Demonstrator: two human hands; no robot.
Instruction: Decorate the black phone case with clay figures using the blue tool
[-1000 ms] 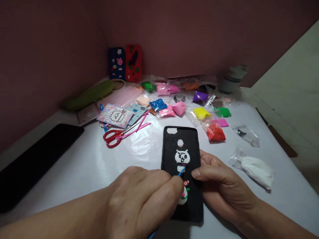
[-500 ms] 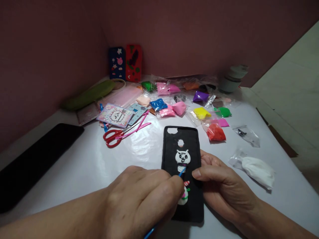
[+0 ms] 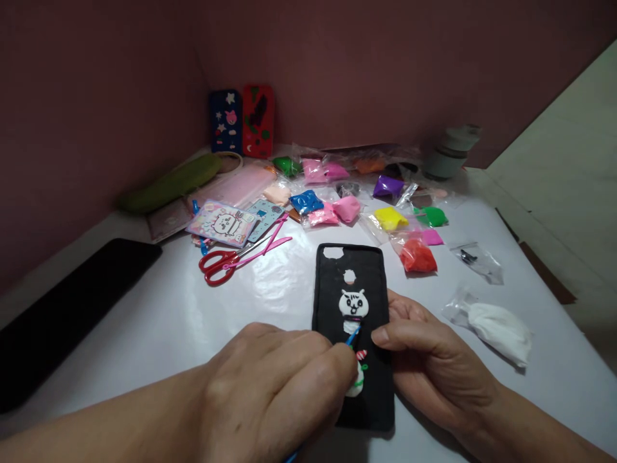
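A black phone case (image 3: 332,296) lies on the white table, its top slightly tilted left. My right hand (image 3: 434,354) grips its right edge, thumb on the front and fingers at the side and partly underneath. On the case sits a white clay cat-like figure (image 3: 353,305) with a black-lined face and a dark band under the head. Below it a second white clay piece (image 3: 357,379) with green and red-striped bits is partly covered by my left hand (image 3: 289,379). That hand is closed around a thin blue tool (image 3: 354,335), whose tip is at the first figure's striped lower body.
Several bagged clay lumps, including red (image 3: 418,256), yellow (image 3: 391,218) and white (image 3: 501,331), lie behind and right. Red-handled scissors (image 3: 216,267), a pink plastic knife (image 3: 279,242) and cards (image 3: 224,223) lie left of centre. A black slab (image 3: 72,315) lies far left. Two decorated cases (image 3: 259,122) lean against the wall.
The blue tool's tip has shifted very slightly on the lower body of the figure, and my left hand has moved a little with it. My right hand and the case stay in place.
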